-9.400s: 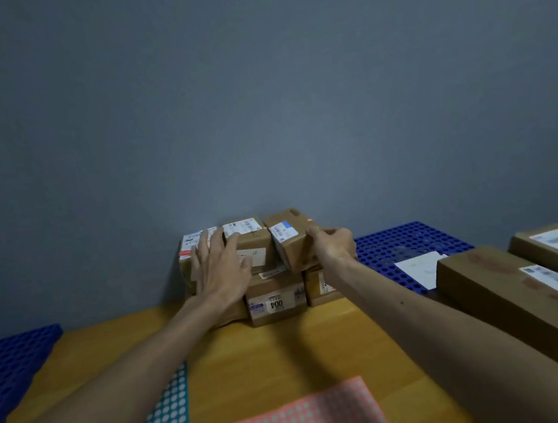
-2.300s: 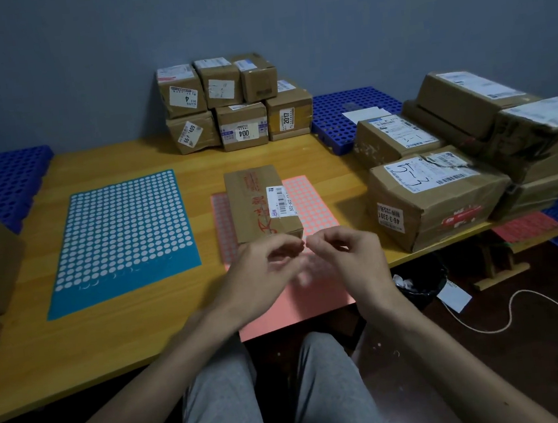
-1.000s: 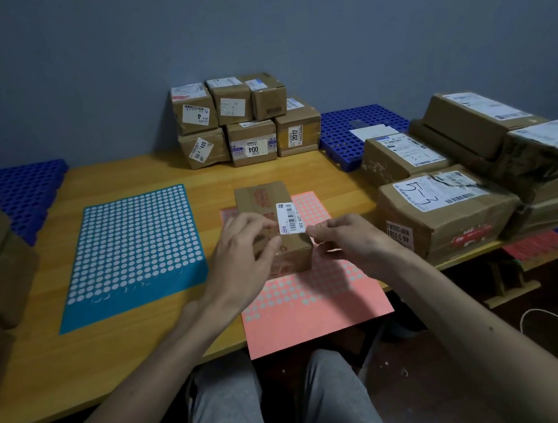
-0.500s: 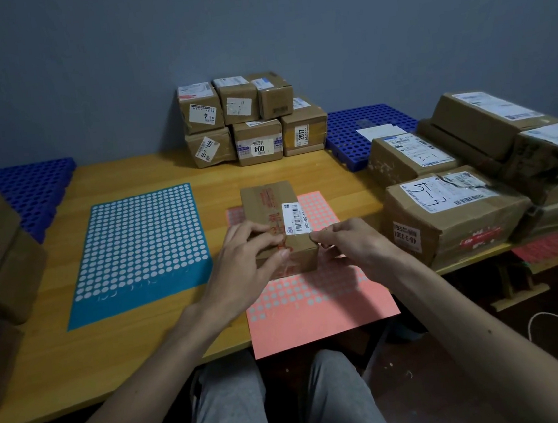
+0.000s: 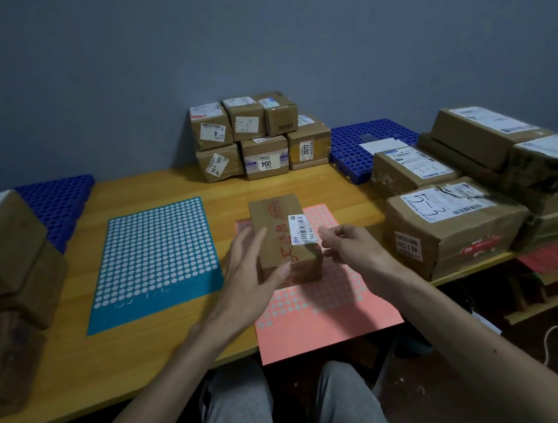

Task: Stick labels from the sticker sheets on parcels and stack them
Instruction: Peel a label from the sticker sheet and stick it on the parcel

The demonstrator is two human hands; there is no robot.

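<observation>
centre frame: brown cardboard parcel (image 5: 280,225) lies on pink sticker sheet (image 5: 326,316) on yellow wooden surface (image 5: 79,353) | left hand (image 5: 253,276): fingers straight, touching parcel's left side | right hand (image 5: 352,248): fingers curled beside its right edge, hold unclear

The parcel (image 5: 285,231) covers part of the pink sticker sheet (image 5: 329,309), and the left hand (image 5: 249,283) hides the parcel's left side. Whether the right hand (image 5: 353,248) pinches anything is too small to tell.
</observation>
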